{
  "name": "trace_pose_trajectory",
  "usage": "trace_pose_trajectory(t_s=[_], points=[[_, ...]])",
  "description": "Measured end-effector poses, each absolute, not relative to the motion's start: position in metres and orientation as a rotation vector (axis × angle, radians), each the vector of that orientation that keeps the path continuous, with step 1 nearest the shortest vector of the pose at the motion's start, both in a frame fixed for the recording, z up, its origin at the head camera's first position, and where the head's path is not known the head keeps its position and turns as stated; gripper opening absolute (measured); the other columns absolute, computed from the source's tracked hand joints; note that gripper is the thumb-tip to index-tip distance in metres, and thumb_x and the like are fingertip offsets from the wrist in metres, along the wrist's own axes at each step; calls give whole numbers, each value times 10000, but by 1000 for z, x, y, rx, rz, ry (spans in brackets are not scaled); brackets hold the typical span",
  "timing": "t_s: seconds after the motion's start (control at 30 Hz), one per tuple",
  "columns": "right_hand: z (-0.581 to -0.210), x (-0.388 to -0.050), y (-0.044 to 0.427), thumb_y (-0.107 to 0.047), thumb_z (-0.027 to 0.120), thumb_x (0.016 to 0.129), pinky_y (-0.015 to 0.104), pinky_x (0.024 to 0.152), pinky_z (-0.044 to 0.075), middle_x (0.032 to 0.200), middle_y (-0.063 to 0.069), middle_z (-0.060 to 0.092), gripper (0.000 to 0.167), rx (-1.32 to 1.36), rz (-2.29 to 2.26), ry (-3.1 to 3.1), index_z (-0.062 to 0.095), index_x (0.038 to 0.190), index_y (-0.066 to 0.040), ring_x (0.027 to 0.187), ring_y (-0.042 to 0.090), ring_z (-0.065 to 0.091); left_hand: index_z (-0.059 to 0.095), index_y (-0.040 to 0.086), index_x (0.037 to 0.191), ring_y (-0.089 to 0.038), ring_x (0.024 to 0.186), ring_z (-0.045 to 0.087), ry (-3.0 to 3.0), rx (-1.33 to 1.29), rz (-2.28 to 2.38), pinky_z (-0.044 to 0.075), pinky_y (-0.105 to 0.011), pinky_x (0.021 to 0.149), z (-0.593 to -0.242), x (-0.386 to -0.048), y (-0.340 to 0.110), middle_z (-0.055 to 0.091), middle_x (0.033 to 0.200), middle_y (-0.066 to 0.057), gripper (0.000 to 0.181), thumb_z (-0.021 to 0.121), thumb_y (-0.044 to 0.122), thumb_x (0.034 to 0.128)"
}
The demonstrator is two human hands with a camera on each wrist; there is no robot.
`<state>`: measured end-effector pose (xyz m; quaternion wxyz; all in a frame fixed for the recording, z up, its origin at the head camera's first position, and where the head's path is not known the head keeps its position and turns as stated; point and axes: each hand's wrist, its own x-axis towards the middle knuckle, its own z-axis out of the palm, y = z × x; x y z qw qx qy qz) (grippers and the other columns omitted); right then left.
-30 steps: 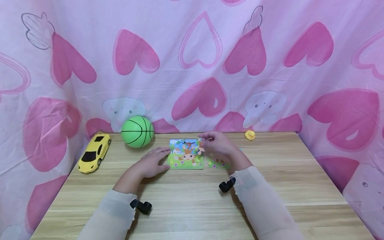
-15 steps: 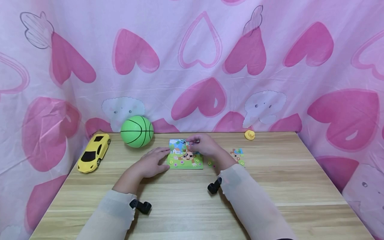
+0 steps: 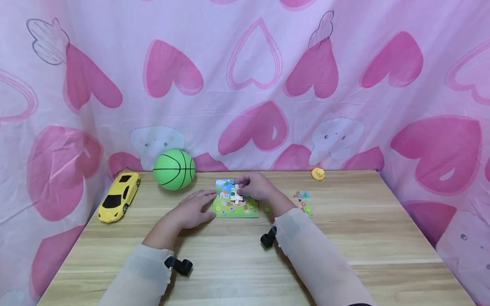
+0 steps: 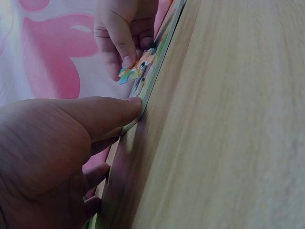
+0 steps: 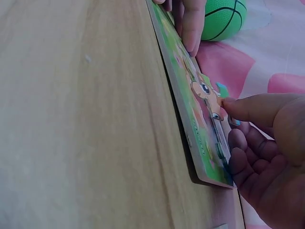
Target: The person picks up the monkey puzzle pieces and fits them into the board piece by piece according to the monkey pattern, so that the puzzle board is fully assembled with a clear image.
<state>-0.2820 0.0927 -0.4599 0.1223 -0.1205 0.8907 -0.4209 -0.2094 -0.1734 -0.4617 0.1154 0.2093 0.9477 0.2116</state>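
A small picture puzzle board (image 3: pixel 226 210) with a monkey, a house and flowers lies flat on the table. My left hand (image 3: pixel 193 210) rests at its left edge with fingers extended; in the left wrist view the thumb touches the board's edge. My right hand (image 3: pixel 257 187) pinches a jigsaw piece (image 5: pixel 212 98) between thumb and fingers over the upper middle of the board. Part of a monkey face with an eye shows on this piece, which looks tilted in the right wrist view. The hand hides the board's upper right.
Right of the board lie loose jigsaw pieces (image 3: pixel 302 202), some partly hidden by the right wrist. A yellow toy car (image 3: pixel 119 196) and a green ball (image 3: pixel 174 169) stand at the left. A small yellow duck (image 3: pixel 317 174) sits near the back edge, before a pink heart-printed curtain (image 3: pixel 183 123).
My right hand has moved left with the jigsaw piece, from the board's right edge to its upper middle, then slightly lower. Loose pieces at the right have come into sight. My left hand stays put.
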Motion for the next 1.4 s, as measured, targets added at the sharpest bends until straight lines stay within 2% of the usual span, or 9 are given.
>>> trace_pose_trajectory(t_s=[0.27, 0.73, 1.1, 1.4], points=[[-464, -285, 90, -210, 833, 946, 403, 1042, 583, 1027, -40, 760, 222, -334, -1150, 2593, 809, 1167, -191, 992, 156, 686, 428, 140, 1651, -406, 1667, 212, 2769, 596, 623, 183, -655, 1355, -466, -211, -173, 337, 1768, -46, 731, 704, 402, 1027], [-465, -289, 89, -214, 841, 942, 380, 1005, 572, 1014, -31, 755, 143, -305, -1154, 2568, 814, 1082, -222, 987, 163, 685, 428, 143, 1652, -404, 1665, 217, 2774, 606, 618, 185, -657, 1353, -467, -211, -174, 337, 1768, -42, 722, 699, 394, 1032], [-462, -286, 87, -240, 831, 953, 361, 921, 576, 980, -25, 745, 139, -325, -1079, 2586, 825, 1091, -228, 938, 167, 670, 432, 124, 1647, -397, 1663, 230, 2777, 617, 608, 194, -657, 1351, -465, -211, -175, 350, 1761, -59, 715, 700, 376, 1034], [-464, -289, 91, -272, 839, 947, 357, 934, 574, 1010, -37, 744, 160, -336, -1094, 2578, 824, 1105, -252, 964, 163, 665, 426, 121, 1649, -401, 1663, 228, 2773, 614, 613, 192, -657, 1352, -464, -211, -175, 349, 1761, -67, 720, 699, 375, 1033]])
